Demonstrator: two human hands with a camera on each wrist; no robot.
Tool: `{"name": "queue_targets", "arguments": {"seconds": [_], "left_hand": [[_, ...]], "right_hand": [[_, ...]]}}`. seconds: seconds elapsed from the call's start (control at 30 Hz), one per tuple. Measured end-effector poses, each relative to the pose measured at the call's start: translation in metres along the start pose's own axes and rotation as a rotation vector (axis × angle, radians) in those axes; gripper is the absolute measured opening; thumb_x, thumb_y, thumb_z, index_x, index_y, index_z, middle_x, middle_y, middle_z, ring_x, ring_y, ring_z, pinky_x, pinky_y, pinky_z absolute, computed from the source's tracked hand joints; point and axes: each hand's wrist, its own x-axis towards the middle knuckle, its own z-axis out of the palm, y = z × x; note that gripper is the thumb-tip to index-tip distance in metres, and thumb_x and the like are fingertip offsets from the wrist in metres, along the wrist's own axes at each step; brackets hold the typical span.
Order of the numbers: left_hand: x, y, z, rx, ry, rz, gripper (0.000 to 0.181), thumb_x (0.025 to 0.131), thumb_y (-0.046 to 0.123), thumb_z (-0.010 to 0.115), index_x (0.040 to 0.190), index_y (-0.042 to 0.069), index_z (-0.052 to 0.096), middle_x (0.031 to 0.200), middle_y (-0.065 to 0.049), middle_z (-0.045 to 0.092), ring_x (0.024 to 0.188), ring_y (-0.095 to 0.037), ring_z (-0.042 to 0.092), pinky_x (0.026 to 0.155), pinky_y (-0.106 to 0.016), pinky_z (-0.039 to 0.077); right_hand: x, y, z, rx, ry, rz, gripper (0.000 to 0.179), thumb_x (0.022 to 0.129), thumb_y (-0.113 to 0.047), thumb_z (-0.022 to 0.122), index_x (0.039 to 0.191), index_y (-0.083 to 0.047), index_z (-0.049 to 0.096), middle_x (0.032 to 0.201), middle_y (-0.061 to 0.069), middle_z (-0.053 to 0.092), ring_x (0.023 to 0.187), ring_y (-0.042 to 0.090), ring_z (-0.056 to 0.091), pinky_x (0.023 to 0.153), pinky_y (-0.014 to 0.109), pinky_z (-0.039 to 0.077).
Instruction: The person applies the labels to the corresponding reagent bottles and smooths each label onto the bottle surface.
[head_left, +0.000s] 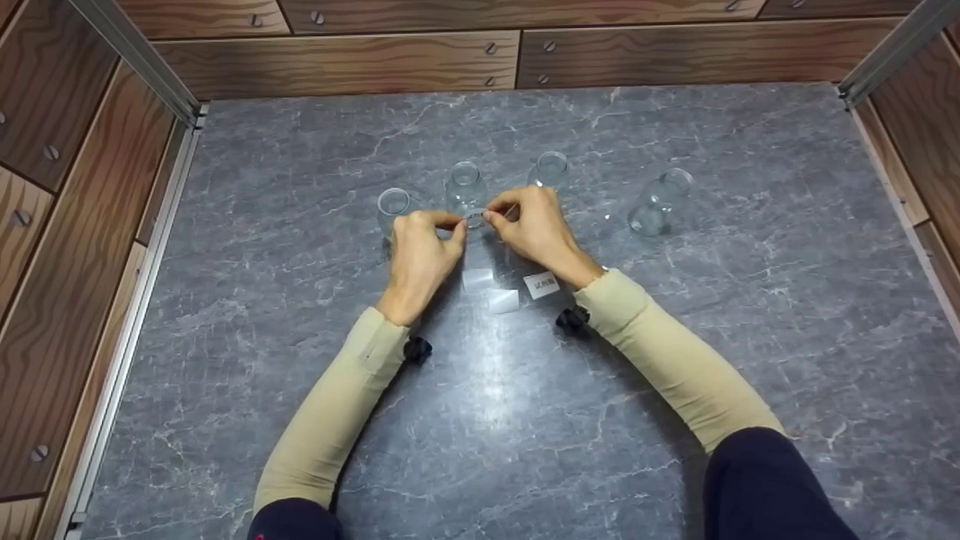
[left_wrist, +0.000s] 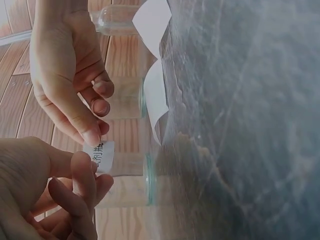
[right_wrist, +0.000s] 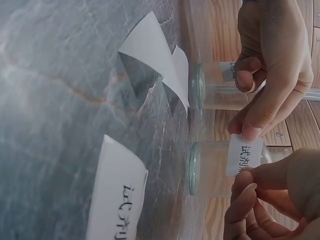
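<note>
Thumb and fingers of my left hand (head_left: 421,251) pinch one end of a small white label (right_wrist: 245,155) with black handwritten characters. My right hand (head_left: 531,225) pinches the label's other end, so it is stretched between both hands. Directly behind it stands a clear glass bottle (head_left: 466,182); whether the label touches the glass I cannot tell. Beside my left hand is another glass bottle (head_left: 394,201), which carries a written label (right_wrist: 228,71). A third bottle (head_left: 553,166) is partly hidden behind my right hand.
A further glass bottle (head_left: 661,201) stands apart on the right. On the grey marbled table (head_left: 300,262), below the hands, lie two blank white slips, one farther (head_left: 478,280) and one nearer (head_left: 504,301), and a handwritten slip (head_left: 541,285). Wood-patterned panels (head_left: 337,64) border the table.
</note>
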Motion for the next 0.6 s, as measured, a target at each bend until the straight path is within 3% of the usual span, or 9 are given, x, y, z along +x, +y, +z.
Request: {"name": "queue_targets", "arguments": {"seconds": [0.33,0.6], "left_hand": [[0.0034,-0.0014,0.0022,0.029,0.002,0.004,0.011,0.094,0.017,0.079,0.099,0.009,0.086,0.094,-0.008,0.083,0.081,-0.022,0.081,0.073,-0.035,0.065],[0.0064,-0.0044,0.0028,0.026,0.013,0.018,0.011,0.094,0.015,0.079,0.098,0.009,0.087,0.092,-0.007,0.083,0.078,-0.02,0.08,0.071,-0.033,0.064]], "right_hand": [[0.0026,0.0002,0.001,-0.004,0.011,0.006,0.011,0.095,-0.008,0.078,0.103,-0.004,0.084,0.097,0.013,0.082,0.076,0.025,0.076,0.066,0.03,0.062],[0.0052,0.0017,0.0019,0.004,0.022,-0.01,0.01,0.095,-0.006,0.077,0.102,-0.003,0.084,0.096,0.014,0.082,0.076,0.027,0.077,0.066,0.032,0.063]]}}
